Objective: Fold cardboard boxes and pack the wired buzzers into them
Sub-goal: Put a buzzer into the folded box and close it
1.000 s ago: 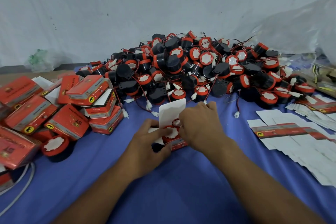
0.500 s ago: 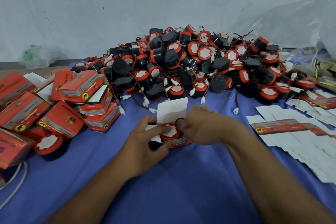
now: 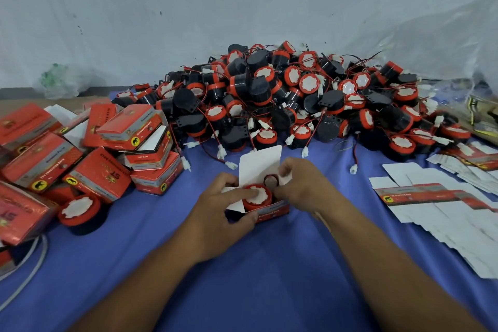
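Observation:
A small red cardboard box stands open on the blue cloth, its white lid flap upright. Inside sits a red and black buzzer with a white face. My left hand grips the box from the left, thumb on its front wall and forefinger pressing the buzzer's face. To the right, my right hand pinches the box's white side flap beside a coiled red wire. Behind lies a big pile of wired buzzers.
Several packed red boxes are heaped at the left, with a loose buzzer in front of them. Flat unfolded box blanks lie at the right. A grey cable curves at the lower left. A white wall backs the table.
My right hand has drawn back to the right of the box and now pinches the side flap. My left forefinger has slid onto the buzzer's face. The buzzer sits lower in the box.

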